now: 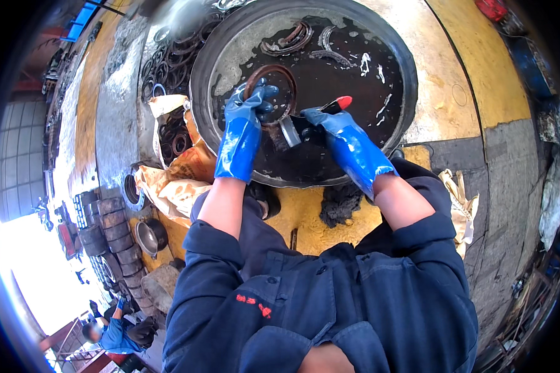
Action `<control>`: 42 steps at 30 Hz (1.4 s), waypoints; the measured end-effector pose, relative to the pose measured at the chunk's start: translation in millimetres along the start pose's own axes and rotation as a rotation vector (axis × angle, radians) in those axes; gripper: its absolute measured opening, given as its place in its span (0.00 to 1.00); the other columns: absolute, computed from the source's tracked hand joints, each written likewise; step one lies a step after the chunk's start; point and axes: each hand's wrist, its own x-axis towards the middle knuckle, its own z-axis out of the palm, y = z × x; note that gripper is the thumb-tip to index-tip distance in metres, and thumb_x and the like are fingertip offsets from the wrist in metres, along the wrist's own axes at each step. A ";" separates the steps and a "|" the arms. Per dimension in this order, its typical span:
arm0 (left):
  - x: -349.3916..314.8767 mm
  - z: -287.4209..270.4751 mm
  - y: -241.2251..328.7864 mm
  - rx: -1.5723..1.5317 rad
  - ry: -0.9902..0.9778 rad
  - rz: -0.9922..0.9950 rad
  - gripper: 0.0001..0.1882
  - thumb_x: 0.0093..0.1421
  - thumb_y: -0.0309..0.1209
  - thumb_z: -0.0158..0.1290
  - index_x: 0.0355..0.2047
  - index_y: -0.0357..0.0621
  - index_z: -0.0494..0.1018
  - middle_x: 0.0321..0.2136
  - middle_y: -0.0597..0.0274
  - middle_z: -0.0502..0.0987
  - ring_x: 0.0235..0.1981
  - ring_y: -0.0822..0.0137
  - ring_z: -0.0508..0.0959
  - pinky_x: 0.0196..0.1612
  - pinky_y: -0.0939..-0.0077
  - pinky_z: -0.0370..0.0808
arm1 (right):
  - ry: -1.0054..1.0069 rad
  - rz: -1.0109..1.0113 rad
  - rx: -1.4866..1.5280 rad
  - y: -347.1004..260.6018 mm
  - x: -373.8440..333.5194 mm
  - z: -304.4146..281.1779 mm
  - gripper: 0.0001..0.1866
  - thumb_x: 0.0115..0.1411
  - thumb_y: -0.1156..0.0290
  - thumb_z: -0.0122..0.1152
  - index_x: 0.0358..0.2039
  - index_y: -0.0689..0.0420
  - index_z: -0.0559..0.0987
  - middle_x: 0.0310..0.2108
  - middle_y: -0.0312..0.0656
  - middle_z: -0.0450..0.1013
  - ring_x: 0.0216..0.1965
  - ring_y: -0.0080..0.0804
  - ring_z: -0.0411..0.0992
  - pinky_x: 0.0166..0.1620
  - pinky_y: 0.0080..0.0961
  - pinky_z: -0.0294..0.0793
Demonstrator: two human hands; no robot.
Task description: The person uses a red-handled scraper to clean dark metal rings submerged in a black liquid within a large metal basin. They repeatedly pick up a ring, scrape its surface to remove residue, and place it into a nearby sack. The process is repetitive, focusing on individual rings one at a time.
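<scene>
My left hand (247, 102), in a wet blue rubber glove, is closed around the left side of a brown ring (292, 84), which is tilted up over a big round basin (407, 68) of dark liquid. In my right hand (336, 124), gloved likewise, is a paintbrush (290, 132) with a silver metal band and a black handle ending in a red tip. Its dark bristles lie against or close beside the ring's lower edge; contact is hard to make out. Farther off in the basin, several ring-shaped pieces (292, 42) and curved pieces (330, 50) lie partly in the liquid.
Many dark rings (174, 68) are heaped left of the basin. A torn paper sack (183, 171) with rings in it leans by the basin's left side. Stacked cylindrical parts (115, 230) and a metal pot (149, 237) stand lower left. Another person (115, 336) sits far lower left.
</scene>
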 end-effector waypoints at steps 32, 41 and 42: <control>-13.1 -6.0 -39.5 0.412 -0.270 -0.221 0.12 0.63 0.25 0.55 0.47 0.37 0.76 0.36 0.60 0.81 0.35 0.68 0.80 0.38 0.73 0.78 | 0.121 -0.157 -0.195 -37.3 -7.6 -6.1 0.14 0.63 0.62 0.64 0.44 0.58 0.83 0.37 0.41 0.82 0.38 0.25 0.78 0.47 0.26 0.78; -41.7 31.0 6.1 0.120 -0.437 -0.185 0.17 0.62 0.22 0.55 0.52 0.33 0.76 0.41 0.60 0.82 0.42 0.69 0.79 0.50 0.75 0.75 | 0.057 -0.474 -0.301 -42.9 -1.3 -7.7 0.16 0.64 0.61 0.65 0.48 0.56 0.83 0.41 0.44 0.82 0.43 0.33 0.80 0.51 0.29 0.78; -41.1 27.6 5.8 0.071 -0.427 -0.226 0.18 0.62 0.22 0.56 0.53 0.30 0.74 0.43 0.57 0.82 0.44 0.67 0.80 0.50 0.73 0.77 | 0.123 -0.426 -0.219 -39.2 3.0 -8.1 0.15 0.64 0.62 0.65 0.47 0.54 0.83 0.38 0.43 0.82 0.40 0.32 0.80 0.48 0.29 0.78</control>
